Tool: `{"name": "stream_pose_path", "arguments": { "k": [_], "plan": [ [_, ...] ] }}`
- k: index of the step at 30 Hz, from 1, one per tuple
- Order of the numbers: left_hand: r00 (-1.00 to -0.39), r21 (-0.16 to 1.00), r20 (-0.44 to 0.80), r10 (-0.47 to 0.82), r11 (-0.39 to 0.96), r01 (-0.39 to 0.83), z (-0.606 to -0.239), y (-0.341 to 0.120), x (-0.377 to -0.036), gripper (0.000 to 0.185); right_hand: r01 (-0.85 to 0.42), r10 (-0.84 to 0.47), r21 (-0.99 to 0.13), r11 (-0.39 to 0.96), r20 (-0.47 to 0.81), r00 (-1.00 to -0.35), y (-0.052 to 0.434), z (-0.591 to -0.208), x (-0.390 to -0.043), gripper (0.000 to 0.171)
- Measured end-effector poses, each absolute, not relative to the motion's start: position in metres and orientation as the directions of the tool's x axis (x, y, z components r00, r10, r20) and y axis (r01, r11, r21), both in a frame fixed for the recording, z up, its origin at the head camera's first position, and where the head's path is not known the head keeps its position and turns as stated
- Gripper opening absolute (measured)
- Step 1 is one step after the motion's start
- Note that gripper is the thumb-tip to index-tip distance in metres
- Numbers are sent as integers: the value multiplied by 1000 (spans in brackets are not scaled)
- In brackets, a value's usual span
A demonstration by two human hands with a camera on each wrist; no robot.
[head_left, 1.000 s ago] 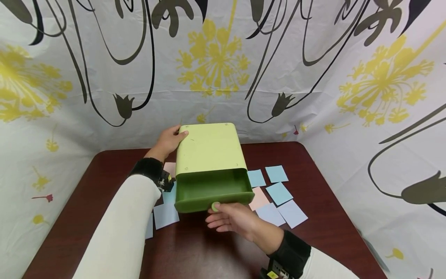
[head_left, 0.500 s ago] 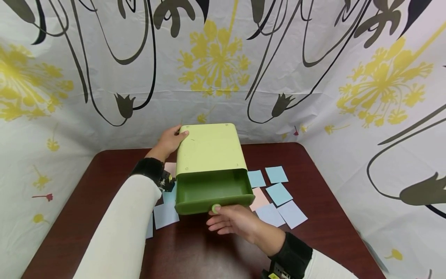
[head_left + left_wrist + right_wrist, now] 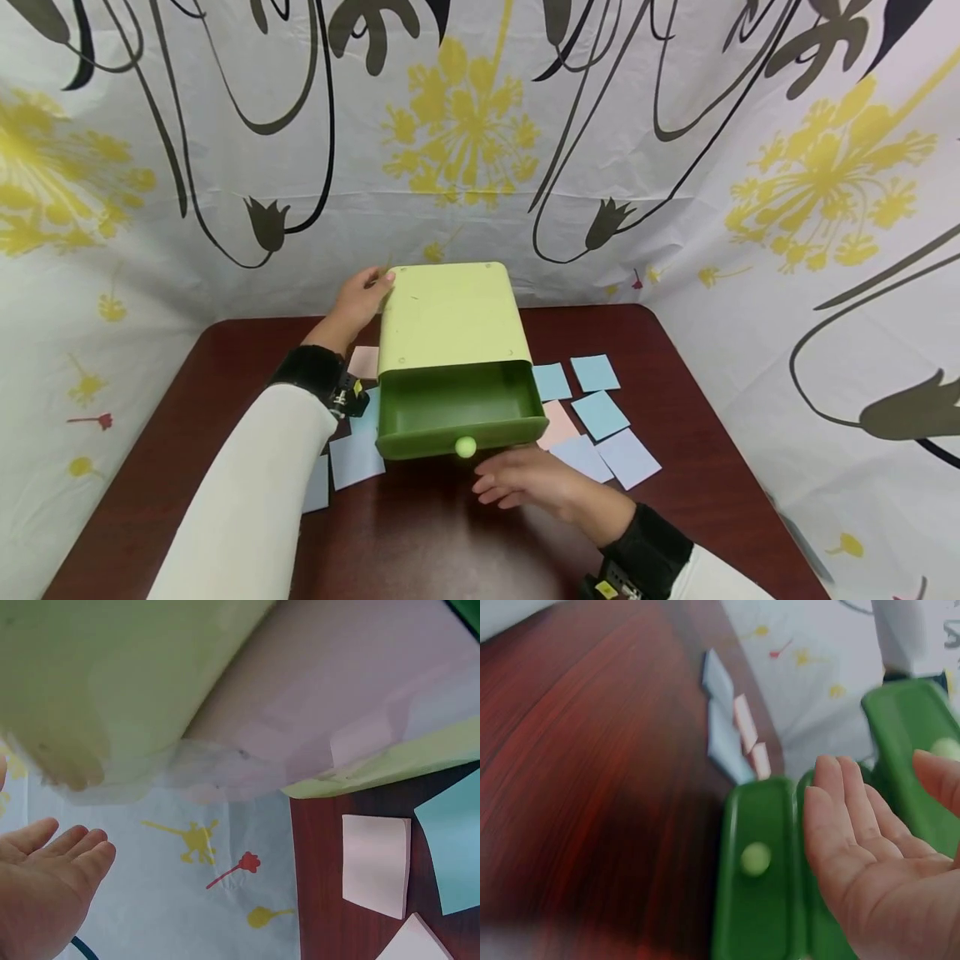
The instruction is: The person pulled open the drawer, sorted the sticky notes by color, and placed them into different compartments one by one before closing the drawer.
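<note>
A light-green drawer cabinet (image 3: 452, 317) stands on the table. Its top drawer (image 3: 459, 400), darker green with a round pale knob (image 3: 466, 447), is pulled out and holds nothing visible. Lower drawer fronts (image 3: 735, 915) show in the right wrist view. My left hand (image 3: 354, 302) is at the cabinet's back left corner; the left wrist view shows this hand (image 3: 49, 881) apart from the cabinet's side, fingers extended. Below and right of the knob is my right hand (image 3: 534, 482), fingers loosely bent and holding nothing.
Blue, pink and pale-lilac sticky-note pads lie on both sides of the cabinet, such as a blue pad (image 3: 602, 416) on the right and a pale pad (image 3: 357, 461) on the left. Patterned white cloth (image 3: 465, 233) surrounds the dark red table (image 3: 420, 542).
My right hand has let go of the drawer knob and moved slightly right and down. The left hand has drawn back from the cabinet's corner, leftward. The drawer stays pulled out.
</note>
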State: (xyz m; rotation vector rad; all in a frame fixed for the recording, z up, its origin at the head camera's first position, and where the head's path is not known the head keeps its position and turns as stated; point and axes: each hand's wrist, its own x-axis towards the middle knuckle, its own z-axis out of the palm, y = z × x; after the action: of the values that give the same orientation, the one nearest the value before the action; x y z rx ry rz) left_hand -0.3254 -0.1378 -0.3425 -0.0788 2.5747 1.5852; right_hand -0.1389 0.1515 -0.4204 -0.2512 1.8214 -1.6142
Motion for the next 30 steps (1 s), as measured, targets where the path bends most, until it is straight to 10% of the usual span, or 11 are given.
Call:
{"name": "stream_pose_path", "arguments": {
  "k": [30],
  "plan": [
    [-999, 793, 0, 35, 609, 21, -394, -180, -227, 65, 123, -27, -711, 692, -196, -980, 236, -471, -184, 42]
  ]
}}
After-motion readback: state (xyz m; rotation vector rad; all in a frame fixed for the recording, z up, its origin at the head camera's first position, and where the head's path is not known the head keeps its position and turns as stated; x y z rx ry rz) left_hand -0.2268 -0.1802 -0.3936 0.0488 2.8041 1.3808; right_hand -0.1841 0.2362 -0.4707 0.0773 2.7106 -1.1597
